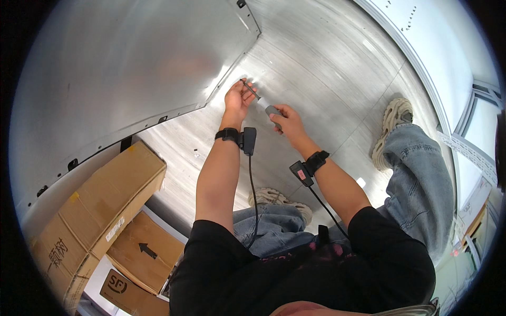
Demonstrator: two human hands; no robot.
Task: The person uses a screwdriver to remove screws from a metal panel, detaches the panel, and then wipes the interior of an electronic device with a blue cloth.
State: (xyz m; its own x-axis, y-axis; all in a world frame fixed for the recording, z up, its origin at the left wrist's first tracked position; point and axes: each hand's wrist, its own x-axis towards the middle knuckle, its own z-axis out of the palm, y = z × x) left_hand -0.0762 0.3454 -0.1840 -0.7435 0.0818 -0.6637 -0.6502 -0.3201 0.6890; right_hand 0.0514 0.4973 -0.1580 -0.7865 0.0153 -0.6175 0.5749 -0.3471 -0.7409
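My right hand is closed around the grey handle of a screwdriver-like tool, whose pale front end points up and to the left. In line with it is a slim dark rod; I cannot make out whether the two are joined. The fingers of my left hand are bent around this rod near its far end. Both hands are above the floor, close to the lower edge of a large grey metal panel.
Cardboard boxes are stacked at the lower left beside the panel. My shoes stand on the grey plank floor. Along the right runs a white panel edge. A cable hangs from each wrist-mounted device.
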